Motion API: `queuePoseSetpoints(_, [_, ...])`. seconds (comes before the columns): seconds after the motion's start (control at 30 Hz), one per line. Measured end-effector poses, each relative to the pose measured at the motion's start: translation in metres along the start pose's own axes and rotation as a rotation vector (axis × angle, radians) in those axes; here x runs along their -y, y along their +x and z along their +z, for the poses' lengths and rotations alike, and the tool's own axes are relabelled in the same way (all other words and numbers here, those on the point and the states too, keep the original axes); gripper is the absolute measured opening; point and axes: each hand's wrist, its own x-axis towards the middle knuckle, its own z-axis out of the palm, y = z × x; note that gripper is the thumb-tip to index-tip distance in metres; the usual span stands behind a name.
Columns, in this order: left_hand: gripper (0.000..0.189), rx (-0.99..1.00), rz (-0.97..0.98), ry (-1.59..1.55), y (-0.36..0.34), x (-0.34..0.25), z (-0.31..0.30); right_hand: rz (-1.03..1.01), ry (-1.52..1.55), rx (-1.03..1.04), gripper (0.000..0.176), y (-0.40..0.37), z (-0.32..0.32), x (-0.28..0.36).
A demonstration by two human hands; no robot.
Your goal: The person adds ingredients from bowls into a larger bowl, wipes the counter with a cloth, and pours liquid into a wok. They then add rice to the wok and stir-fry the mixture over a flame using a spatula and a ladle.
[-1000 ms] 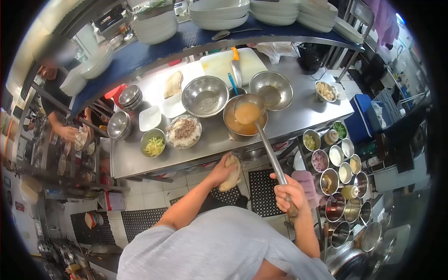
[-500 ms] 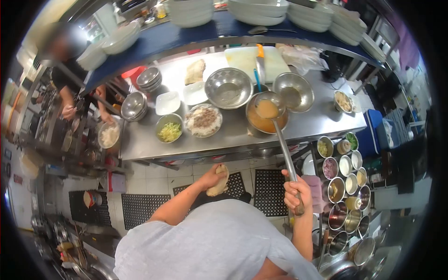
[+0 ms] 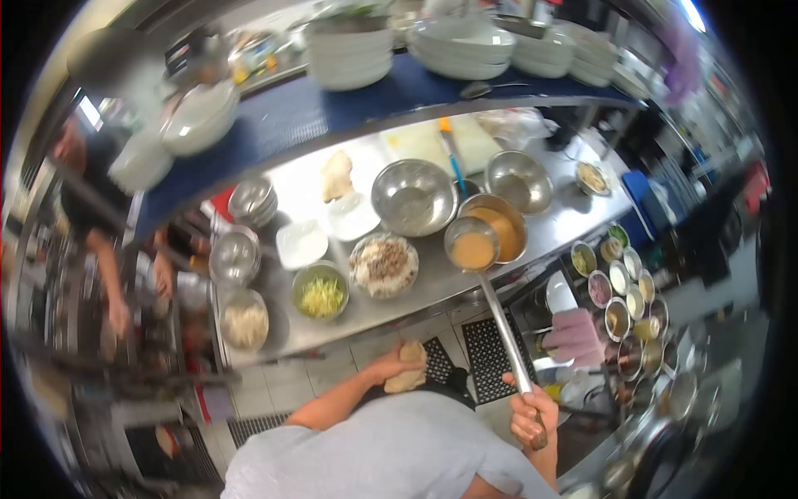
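My right hand (image 3: 534, 414) is wrapped round the handle of a long metal ladle (image 3: 504, 333). Brown liquid (image 3: 472, 249) fills the ladle's bowl, which hangs over the near left rim of a metal pot (image 3: 522, 241) containing the same liquid. Close to my body, my left hand (image 3: 387, 366) grips a folded beige cloth (image 3: 407, 380). On the counter left of the pot stands a bowl of white food with brown crumbled topping (image 3: 384, 266). Beside it is a metal bowl of chopped green vegetable (image 3: 321, 298).
Metal bowls (image 3: 414, 200) and white square dishes (image 3: 301, 245) stand on the steel counter (image 3: 416, 298). A blue shelf (image 3: 291, 125) with stacked plates crosses above. Tubs of ingredients (image 3: 617, 276) line the right. Another person's hand (image 3: 119, 318) is at left.
The ladle has moved from above the pot to its near left rim. My view has turned. At the left, the other person's hand has left the bowl of pale food, now on the counter.
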Motion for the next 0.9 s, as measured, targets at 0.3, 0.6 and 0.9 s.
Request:
queuePoseSetpoints(0.3, [0.056,0.863,-0.237,0.448,-0.001,-0.04,-0.042,-0.303,0.165,-0.104,0.045,-0.015,0.013,-0.184])
queuePoseSetpoints(0.6, [0.06,1.462,-0.405,1.216,-0.048,0.07,-0.035,-0.772,0.205,-0.237,0.047,-0.126,0.04,-0.355])
queuePoseSetpoints(0.9, [0.066,1.568,-0.49,1.636,-0.144,0.096,0.067,-1.525,0.231,-0.434,0.048,-0.239,0.083,-0.528])
